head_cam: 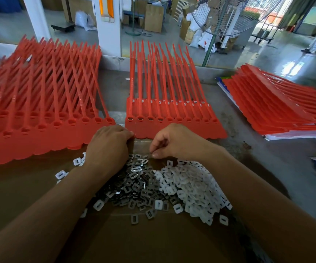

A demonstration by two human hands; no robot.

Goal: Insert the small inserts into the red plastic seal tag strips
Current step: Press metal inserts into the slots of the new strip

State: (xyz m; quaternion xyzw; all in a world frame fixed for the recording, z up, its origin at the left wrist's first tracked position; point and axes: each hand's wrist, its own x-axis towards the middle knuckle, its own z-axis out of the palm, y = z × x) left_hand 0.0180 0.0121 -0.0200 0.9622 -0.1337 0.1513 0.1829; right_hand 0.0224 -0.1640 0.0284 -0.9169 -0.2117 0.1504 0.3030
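Observation:
A sheet of red seal tag strips (172,118) lies straight ahead, its row of sockets facing me. My left hand (107,147) sits at the sheet's near left corner with fingers curled under; what they grip is hidden. My right hand (174,143) hovers just below the sheet's near edge, thumb and forefinger pinched together over the pile, seemingly on a small insert too small to make out. Below both hands lies a heap of dark metal inserts (138,188) and, to its right, a heap of white plastic inserts (195,188).
A big stack of red strips (39,103) fills the left of the bench. Another red stack (278,109) lies at the right on papers. Brown cardboard (143,240) carries the inserts. A standing fan (227,18) and boxes are beyond the bench.

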